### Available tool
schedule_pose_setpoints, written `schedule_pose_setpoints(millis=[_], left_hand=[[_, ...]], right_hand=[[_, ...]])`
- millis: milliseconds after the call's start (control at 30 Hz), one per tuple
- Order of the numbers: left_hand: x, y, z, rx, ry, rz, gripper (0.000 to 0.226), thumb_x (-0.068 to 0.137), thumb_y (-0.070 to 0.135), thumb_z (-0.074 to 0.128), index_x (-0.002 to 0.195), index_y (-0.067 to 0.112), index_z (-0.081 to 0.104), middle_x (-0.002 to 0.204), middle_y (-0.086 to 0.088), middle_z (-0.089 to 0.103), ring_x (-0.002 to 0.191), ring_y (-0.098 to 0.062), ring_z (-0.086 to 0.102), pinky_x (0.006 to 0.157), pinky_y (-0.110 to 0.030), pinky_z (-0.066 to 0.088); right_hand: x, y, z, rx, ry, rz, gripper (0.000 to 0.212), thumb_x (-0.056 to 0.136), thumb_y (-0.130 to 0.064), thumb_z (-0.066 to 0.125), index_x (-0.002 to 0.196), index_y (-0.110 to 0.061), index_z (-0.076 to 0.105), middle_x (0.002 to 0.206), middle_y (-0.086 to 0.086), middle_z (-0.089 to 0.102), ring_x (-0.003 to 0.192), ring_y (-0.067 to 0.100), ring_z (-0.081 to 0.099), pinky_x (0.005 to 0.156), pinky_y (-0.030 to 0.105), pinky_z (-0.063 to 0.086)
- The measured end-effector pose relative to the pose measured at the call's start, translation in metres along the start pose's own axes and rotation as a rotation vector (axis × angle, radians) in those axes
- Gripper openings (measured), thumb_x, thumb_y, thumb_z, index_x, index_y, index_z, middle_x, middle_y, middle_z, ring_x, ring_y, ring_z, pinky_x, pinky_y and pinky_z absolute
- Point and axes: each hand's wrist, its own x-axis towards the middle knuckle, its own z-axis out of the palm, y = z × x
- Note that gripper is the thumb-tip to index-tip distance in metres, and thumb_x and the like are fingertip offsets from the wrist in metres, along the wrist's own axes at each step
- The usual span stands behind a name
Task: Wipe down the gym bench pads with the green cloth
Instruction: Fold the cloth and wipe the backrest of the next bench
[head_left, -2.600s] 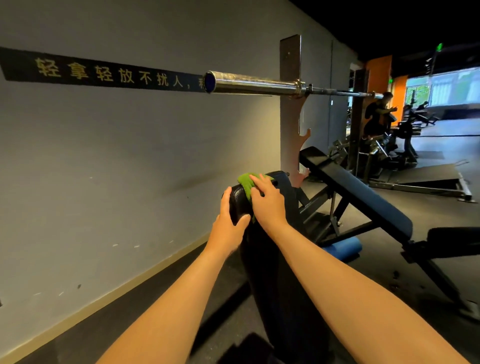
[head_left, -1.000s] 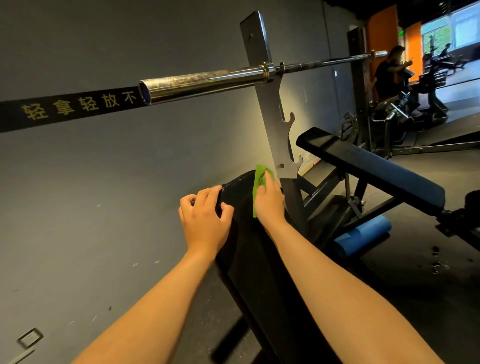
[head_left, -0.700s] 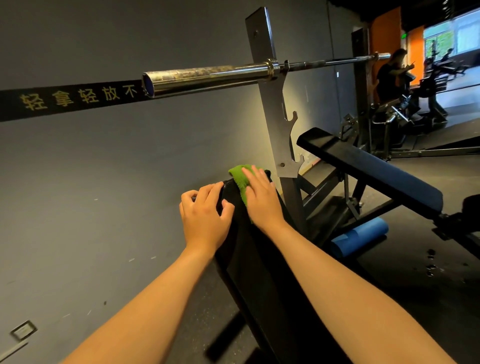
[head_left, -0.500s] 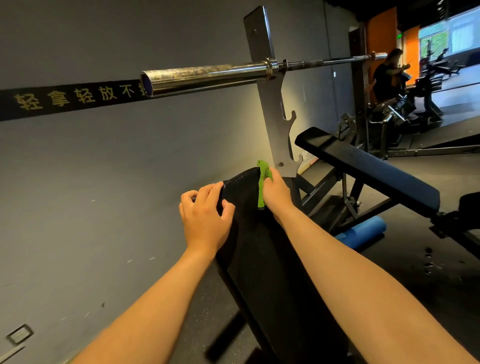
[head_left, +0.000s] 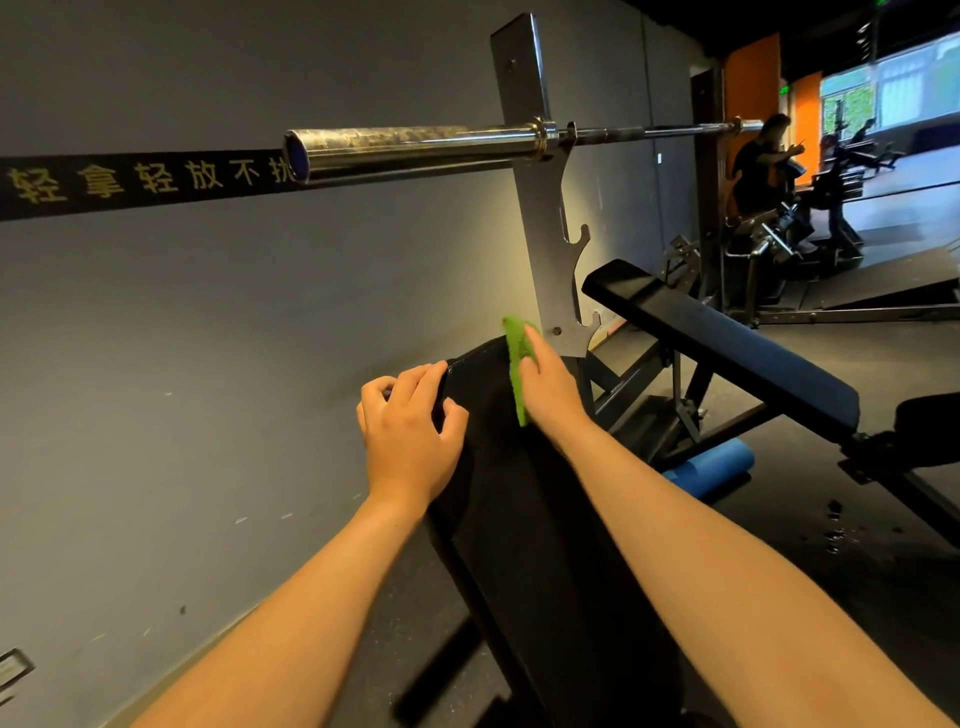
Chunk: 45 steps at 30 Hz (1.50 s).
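R hand (head_left: 545, 384) lies flat, fingers straight, pressing the green cloth (head_left: 517, 364) onto the pad's (head_left: 530, 519) right edge near its top end; thumb hidden, so can't tell if it also pinches. The cloth is bunched into a narrow strip between palm and pad. L hand (head_left: 410, 431) grips the pad's top left corner, fingers curled over the edge, thumb on the face.

Cloth looks soft, light and limp, so prob. best spread under a flat palm, else it rolls up. Pad looks firm w/ smooth, maybe slick vinyl; bracing at the corner seems sensible.

Just beyond the pad's top stands a steel upright (head_left: 540, 197) w/ hooks, very near the R fingers, so a knuckle risk. A barbell (head_left: 405, 148) sits above the pad. Right of the pad: a second bench (head_left: 727, 343) and a blue roller (head_left: 711, 467) on the floor.
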Motion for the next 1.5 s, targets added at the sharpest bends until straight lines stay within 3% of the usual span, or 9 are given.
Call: schedule_pose_setpoints(millis=[133,267,400,533,667,867,1100,1367,1500], left_hand=[[0.001,0.000,0.000,-0.048,-0.007,-0.023,0.042,0.092,0.035,0.050,0.129,0.023,0.065,0.123,0.011,0.065,0.113,-0.017,0.042,0.093,-0.039,0.044],[-0.001,0.001,-0.004,-0.058,-0.023,-0.017,0.043,0.090,0.030,0.052,0.130,0.023,0.064,0.123,0.013,0.064,0.112,-0.017,0.041,0.095,-0.037,0.041],[0.001,-0.005,-0.012,-0.120,-0.155,-0.010,0.052,0.090,0.026,0.046,0.142,0.025,0.051,0.132,0.014,0.057,0.125,-0.018,0.042,0.109,-0.037,0.034],[-0.006,-0.012,-0.030,-0.378,-0.277,-0.160,0.064,0.099,0.015,0.052,0.158,0.015,0.025,0.153,0.005,0.038,0.142,-0.012,0.027,0.119,-0.033,0.026],[-0.018,-0.026,-0.038,-0.440,-0.234,-0.187,0.063,0.098,0.028,0.062,0.152,0.014,0.034,0.157,0.001,0.030,0.143,-0.004,0.027,0.119,-0.029,0.026],[-0.035,-0.020,-0.030,-0.572,-0.104,-0.307,0.052,0.096,0.035,0.060,0.145,0.025,0.044,0.146,0.002,0.044,0.138,-0.011,0.035,0.118,-0.041,0.032],[-0.039,-0.033,-0.043,-0.700,-0.267,-0.341,0.056,0.102,0.024,0.056,0.153,0.032,0.035,0.159,0.008,0.032,0.148,-0.009,0.027,0.116,-0.030,0.033],[-0.045,-0.027,-0.052,-0.784,-0.302,-0.412,0.063,0.103,0.023,0.054,0.158,0.028,0.024,0.163,0.009,0.027,0.149,-0.010,0.025,0.120,-0.029,0.026],[-0.050,-0.028,-0.054,-0.868,-0.315,-0.450,0.066,0.103,0.012,0.053,0.159,0.027,0.022,0.163,0.009,0.026,0.149,-0.008,0.026,0.121,-0.028,0.027]], right_hand=[[-0.006,0.000,0.007,0.041,0.056,0.089,0.052,0.108,-0.021,0.031,0.157,-0.034,0.020,0.157,0.003,0.034,0.142,0.025,0.036,0.114,0.045,0.037],[-0.049,-0.004,0.034,-0.103,0.045,-0.154,0.051,0.108,-0.020,0.031,0.156,-0.033,0.021,0.166,-0.005,0.012,0.153,0.014,0.000,0.125,0.047,0.010],[-0.078,-0.011,0.044,-0.183,-0.093,-0.362,0.052,0.108,-0.021,0.032,0.157,-0.033,0.021,0.166,-0.011,0.009,0.152,0.006,-0.008,0.122,0.035,-0.005],[-0.051,-0.013,0.023,-0.298,-0.087,-0.306,0.055,0.106,-0.017,0.034,0.158,-0.031,0.020,0.166,-0.005,0.010,0.153,0.016,-0.002,0.122,0.043,0.003],[-0.041,-0.030,0.025,-0.168,-0.012,-0.088,0.054,0.106,-0.016,0.032,0.157,-0.030,0.019,0.166,-0.001,0.010,0.153,0.022,0.009,0.123,0.048,0.018],[-0.113,-0.038,0.056,-0.068,-0.104,-0.341,0.050,0.105,-0.014,0.038,0.152,-0.032,0.035,0.164,-0.012,0.020,0.152,0.005,0.000,0.125,0.042,0.004],[-0.115,-0.033,0.048,-0.194,-0.128,-0.309,0.055,0.103,-0.012,0.041,0.153,-0.034,0.034,0.164,-0.012,0.019,0.151,0.003,-0.001,0.122,0.043,-0.010],[-0.094,-0.088,0.053,-0.195,-0.176,-0.310,0.041,0.106,-0.014,0.038,0.142,-0.028,0.051,0.156,-0.005,0.039,0.150,0.015,0.015,0.120,0.044,0.007],[-0.134,-0.049,0.057,-0.158,-0.185,-0.319,0.049,0.107,-0.022,0.040,0.153,-0.038,0.033,0.164,-0.016,0.017,0.152,0.005,-0.002,0.120,0.036,0.005]])
